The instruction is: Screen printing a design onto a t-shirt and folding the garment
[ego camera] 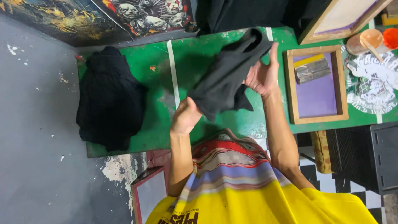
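Both my hands hold a black garment [228,79] up over the green table [157,124]. My left hand [184,118] grips its lower edge near the table's front. My right hand [261,76] holds the upper side, fingers spread against the cloth. The garment hangs crumpled between them and hides part of the tabletop.
A pile of black garments [110,99] lies on the table's left end. To the right sit a wooden screen frame [290,91] with purple mesh, a squeegee [313,68], a white printed design [373,87] and orange cups [371,39]. Another frame [340,18] leans at the back right.
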